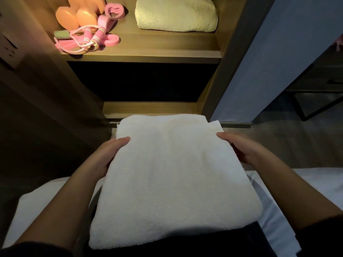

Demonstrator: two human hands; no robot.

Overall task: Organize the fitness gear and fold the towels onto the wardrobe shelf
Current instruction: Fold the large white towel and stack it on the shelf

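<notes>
A folded white towel (pixel 170 175) is held in front of me, below the lit wardrobe shelf (pixel 148 51). My left hand (pixel 109 154) grips its left edge and my right hand (pixel 243 149) grips its right edge, fingers curled over the top. On the shelf's right lies a folded pale towel (pixel 176 15). At the shelf's left stand two orange dumbbells (pixel 78 17), with a pink skipping rope (pixel 89 37) and pink resistance bands (pixel 111 13) beside and in front of them.
A dark lower compartment (pixel 143 82) sits under the shelf. The wardrobe's side panel (pixel 232 58) and a grey door (pixel 274 52) stand to the right. White bedding (pixel 315 184) lies under my arms. A wall socket (pixel 9 49) is at far left.
</notes>
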